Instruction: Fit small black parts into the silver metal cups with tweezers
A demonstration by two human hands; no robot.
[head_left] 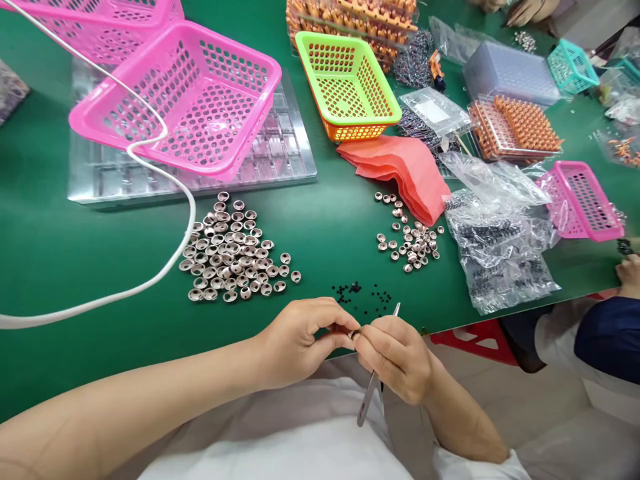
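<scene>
Near the table's front edge, my left hand (pixel 303 340) pinches a small round metal cap (pixel 355 335) between thumb and fingertips. My right hand (pixel 397 357) is closed around metal tweezers (pixel 367 402), whose tip pokes up above the fingers. Its fingertips also meet the cap, which they mostly hide. Just beyond both hands lie tiny black parts (pixel 355 287), scattered on the green table. A large pile of hollow silvery caps (pixel 230 250) is ahead of my left hand. Farther right, a smaller group of similar caps (pixel 417 243) lies beside a folded red cloth (pixel 400 167).
A white cable (pixel 187 233) crosses the left side. Pink basket (pixel 200 100) rests on a clear tray (pixel 295 157); a green basket (pixel 345 80) stands behind the cloth. Plastic bags (pixel 500 247) and another pink basket (pixel 585 200) are right. Co-workers' hands (pixel 533 12) show at the edges.
</scene>
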